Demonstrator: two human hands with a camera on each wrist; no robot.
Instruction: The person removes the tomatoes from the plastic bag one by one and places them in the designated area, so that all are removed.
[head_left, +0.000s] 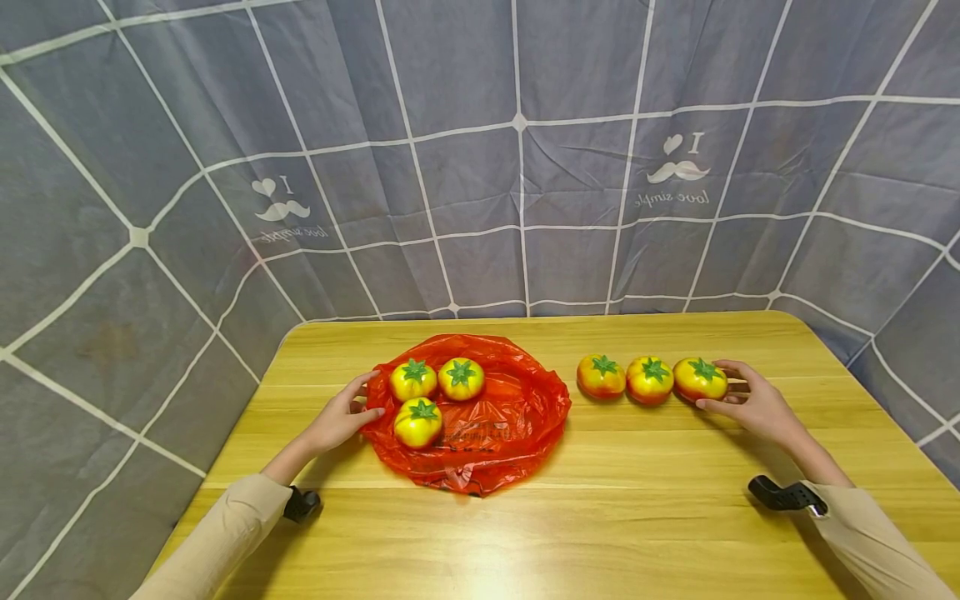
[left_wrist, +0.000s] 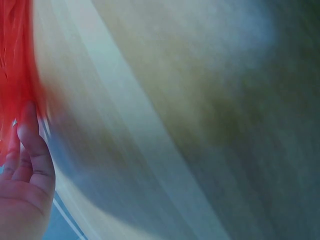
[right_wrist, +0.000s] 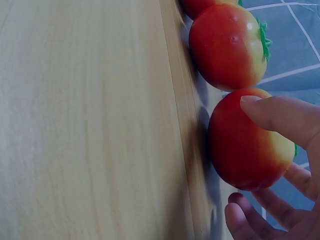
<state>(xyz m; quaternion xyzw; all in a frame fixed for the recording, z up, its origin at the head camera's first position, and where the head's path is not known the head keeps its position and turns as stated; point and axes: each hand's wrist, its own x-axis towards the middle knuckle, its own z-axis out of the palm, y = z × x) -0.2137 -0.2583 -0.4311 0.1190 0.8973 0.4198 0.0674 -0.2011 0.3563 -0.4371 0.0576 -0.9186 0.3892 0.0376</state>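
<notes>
A red plastic bag [head_left: 517, 400] lies spread on the table, with three yellow tomatoes with green star-shaped tops, one of them the near tomato [head_left: 417, 423], on its left part. My left hand [head_left: 342, 417] holds the bag's left edge between thumb and fingers; in the left wrist view the thumb [left_wrist: 35, 140] lies against the red plastic. To the right, three red-and-yellow tomatoes stand in a row: the left tomato [head_left: 601, 379], the middle tomato [head_left: 649, 383] and the right tomato [head_left: 700, 381]. My right hand [head_left: 757, 404] grips the right tomato from its right side, thumb in front.
The wooden table [head_left: 600, 517] reaches back to a grey curtain [head_left: 465, 183] with white lines, which also hangs along both sides. Each wrist wears a black strap, such as the right strap [head_left: 783, 496].
</notes>
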